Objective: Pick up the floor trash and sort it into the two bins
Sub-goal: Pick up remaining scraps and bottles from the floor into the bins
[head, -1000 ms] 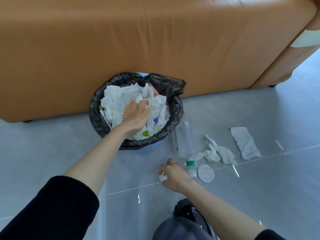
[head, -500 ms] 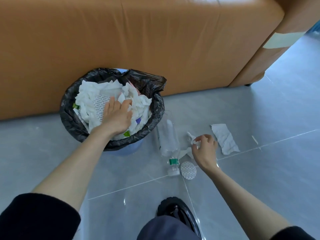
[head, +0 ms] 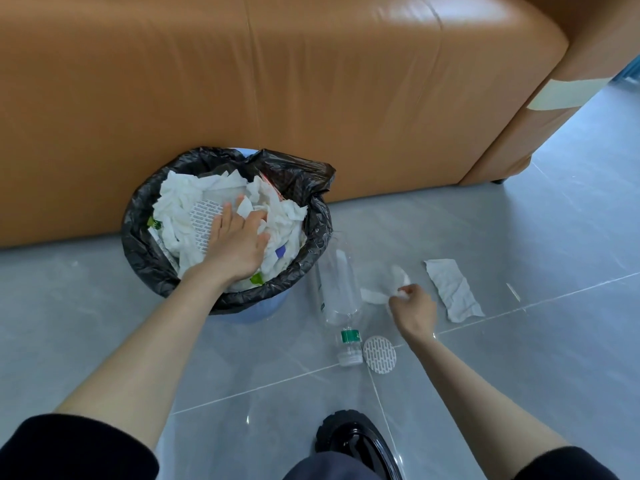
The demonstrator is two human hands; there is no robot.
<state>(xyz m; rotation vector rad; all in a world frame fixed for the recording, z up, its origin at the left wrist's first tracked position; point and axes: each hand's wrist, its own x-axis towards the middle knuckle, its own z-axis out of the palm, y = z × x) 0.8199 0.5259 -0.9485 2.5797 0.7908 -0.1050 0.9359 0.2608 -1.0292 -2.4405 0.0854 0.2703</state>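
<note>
Left hand [head: 239, 244], fingers straight, presses paper in the bin [head: 138, 237]; right hand [head: 414, 308] fingers pinch a crumpled tissue [head: 400, 275] on the floor [head: 519, 358], right of the bottle [head: 337, 289] lying far-to-near, cap nearest.

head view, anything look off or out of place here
Yes: the blue bin with the black plastic liner is overfull. Crumpled white paper is heaped up to its rim, and the left hand presses flat on the pile. Beside it the right hand pinches a white tissue scrap.
</note>
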